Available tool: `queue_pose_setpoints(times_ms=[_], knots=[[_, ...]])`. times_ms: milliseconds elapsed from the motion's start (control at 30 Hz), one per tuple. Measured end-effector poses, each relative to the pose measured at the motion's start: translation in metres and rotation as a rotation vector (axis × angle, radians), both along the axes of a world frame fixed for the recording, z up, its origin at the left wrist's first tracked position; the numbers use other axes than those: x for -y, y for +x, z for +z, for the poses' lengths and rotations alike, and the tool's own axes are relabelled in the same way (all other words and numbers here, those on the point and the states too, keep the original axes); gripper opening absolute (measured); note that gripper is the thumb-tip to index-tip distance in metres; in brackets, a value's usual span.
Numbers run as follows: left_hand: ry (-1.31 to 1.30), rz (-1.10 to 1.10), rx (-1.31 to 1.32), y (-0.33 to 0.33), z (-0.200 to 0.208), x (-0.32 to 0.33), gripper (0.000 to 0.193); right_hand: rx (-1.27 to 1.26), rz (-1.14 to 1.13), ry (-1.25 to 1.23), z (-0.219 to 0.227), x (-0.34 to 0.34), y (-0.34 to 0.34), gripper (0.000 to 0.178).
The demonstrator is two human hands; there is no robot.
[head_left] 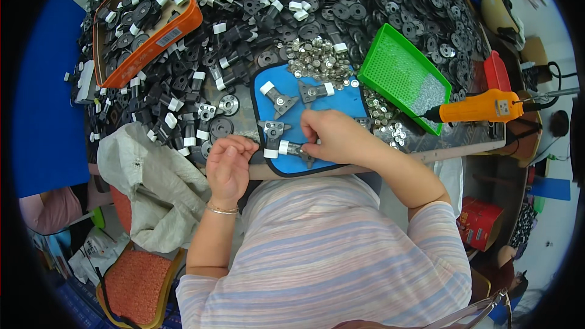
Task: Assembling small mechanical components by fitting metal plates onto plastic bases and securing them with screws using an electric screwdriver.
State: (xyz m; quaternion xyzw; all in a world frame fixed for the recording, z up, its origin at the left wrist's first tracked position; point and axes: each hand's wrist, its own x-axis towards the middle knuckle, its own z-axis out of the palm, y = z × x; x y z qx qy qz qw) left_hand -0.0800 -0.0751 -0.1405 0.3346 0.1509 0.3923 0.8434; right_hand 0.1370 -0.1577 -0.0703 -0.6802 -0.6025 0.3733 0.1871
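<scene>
So the biggest thing here is that heap of black parts (pixel 390 0), spread out beyond the fingers of both your hands. Next up is the pale sack (pixel 152 176), bunched to the left of your left fingers. The orange bin (pixel 149 55), loaded with more black pieces, sits well beyond your left fingers and off to the left. Your blue mat (pixel 347 100) lies under your right fingers, and the green tray (pixel 393 64) is farther out and to the right of them. The orange power driver (pixel 475 108) is well right of your right fingers, tip right by the tray's near corner. Your right hand (pixel 335 137) has its fingers bent in close to the thumb, right at a white-ended bracket (pixel 297 150) on the mat; can't tell if they're pinching something small. Your left hand (pixel 228 167) is loosely half-curled, palm showing, nothing I can see in it, and a second bracket (pixel 274 131) is just right of those fingers. Two more, an upper-left bracket (pixel 281 103) and an upper-right bracket (pixel 312 91), lie just past your right fingers. Smallest stuff: silver caps (pixel 320 60) piled farther beyond your right fingers, then tiny silvery bits (pixel 429 93) in the tray.
</scene>
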Motion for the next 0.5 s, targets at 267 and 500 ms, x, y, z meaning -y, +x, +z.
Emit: queue_pose_setpoints(times_ms=[267,500], knots=[[0.007,0.015,-0.026,-0.002,0.001,0.000,0.010,0.600,-0.333,0.202,0.004,0.005,0.043,0.008],[0.006,0.008,-0.017,-0.001,0.002,0.000,0.010,0.831,-0.250,0.233,-0.019,0.014,0.060,0.003]])
